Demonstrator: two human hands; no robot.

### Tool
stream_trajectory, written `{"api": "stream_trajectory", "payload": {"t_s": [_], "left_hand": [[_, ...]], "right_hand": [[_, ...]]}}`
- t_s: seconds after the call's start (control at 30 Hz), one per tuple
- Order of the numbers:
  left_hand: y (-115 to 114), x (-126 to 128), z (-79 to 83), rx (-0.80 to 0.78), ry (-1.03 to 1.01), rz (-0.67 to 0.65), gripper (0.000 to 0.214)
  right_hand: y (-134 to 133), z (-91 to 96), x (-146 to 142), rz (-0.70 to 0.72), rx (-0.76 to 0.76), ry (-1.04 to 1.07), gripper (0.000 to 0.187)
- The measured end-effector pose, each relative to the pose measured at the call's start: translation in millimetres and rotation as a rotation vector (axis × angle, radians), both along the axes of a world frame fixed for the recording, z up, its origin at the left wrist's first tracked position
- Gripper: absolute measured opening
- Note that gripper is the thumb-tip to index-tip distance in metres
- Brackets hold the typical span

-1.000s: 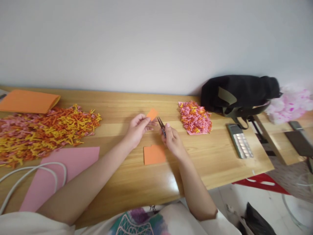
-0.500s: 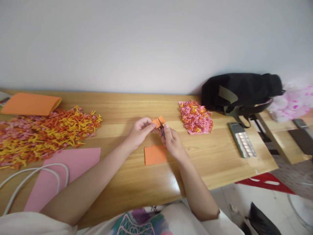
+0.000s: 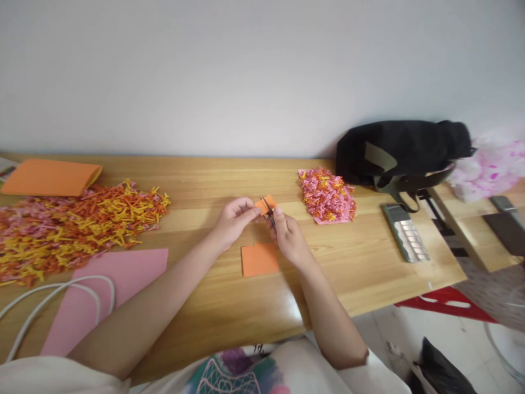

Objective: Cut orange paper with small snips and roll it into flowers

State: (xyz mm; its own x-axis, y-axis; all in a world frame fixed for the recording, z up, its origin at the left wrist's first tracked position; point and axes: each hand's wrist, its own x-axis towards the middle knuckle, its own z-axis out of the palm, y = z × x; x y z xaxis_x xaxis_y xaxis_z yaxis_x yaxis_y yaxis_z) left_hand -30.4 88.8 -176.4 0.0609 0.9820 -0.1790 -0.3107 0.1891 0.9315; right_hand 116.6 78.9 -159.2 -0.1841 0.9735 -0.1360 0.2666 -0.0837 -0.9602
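Observation:
My left hand (image 3: 237,220) pinches a small piece of orange paper (image 3: 269,201) between thumb and fingers. My right hand (image 3: 287,233) is closed around a pair of dark scissors (image 3: 268,208), whose blades lie across the orange piece. The handles are mostly hidden inside my fingers. Below the hands, a larger orange paper sheet (image 3: 260,260) with a notch in its upper edge lies flat on the wooden table (image 3: 205,323).
Heaps of pink, orange and yellow paper bits (image 3: 102,219) cover the left, by a folded orange sheet (image 3: 49,176), pink sheet (image 3: 139,268) and white cable (image 3: 84,280). Rightward are another pile (image 3: 328,195), a black bag (image 3: 402,156) and a calculator (image 3: 406,232).
The scissor blades look slightly shifted against the orange piece in my left hand. Both hands stay in nearly the same place, and the view has moved a little.

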Motion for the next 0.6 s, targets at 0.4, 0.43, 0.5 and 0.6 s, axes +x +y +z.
{"api": "stream_trajectory", "payload": {"t_s": [0.4,0.43,0.5,0.6], "left_hand": [[0.4,0.4,-0.4,0.007,0.003,-0.007,0.027],[0.4,0.4,-0.4,0.007,0.002,-0.008,0.027],[0.5,0.5,-0.6,0.003,-0.002,-0.009,0.027],[0.7,0.7,-0.8,0.0,-0.003,-0.008,0.027]], "right_hand": [[0.2,0.3,0.7,-0.008,0.003,-0.01,0.057],[0.3,0.6,0.7,-0.008,0.006,-0.014,0.057],[0.5,1.1,0.6,-0.006,0.012,-0.026,0.058],[0.8,1.4,0.6,0.002,0.024,-0.047,0.059]]}}
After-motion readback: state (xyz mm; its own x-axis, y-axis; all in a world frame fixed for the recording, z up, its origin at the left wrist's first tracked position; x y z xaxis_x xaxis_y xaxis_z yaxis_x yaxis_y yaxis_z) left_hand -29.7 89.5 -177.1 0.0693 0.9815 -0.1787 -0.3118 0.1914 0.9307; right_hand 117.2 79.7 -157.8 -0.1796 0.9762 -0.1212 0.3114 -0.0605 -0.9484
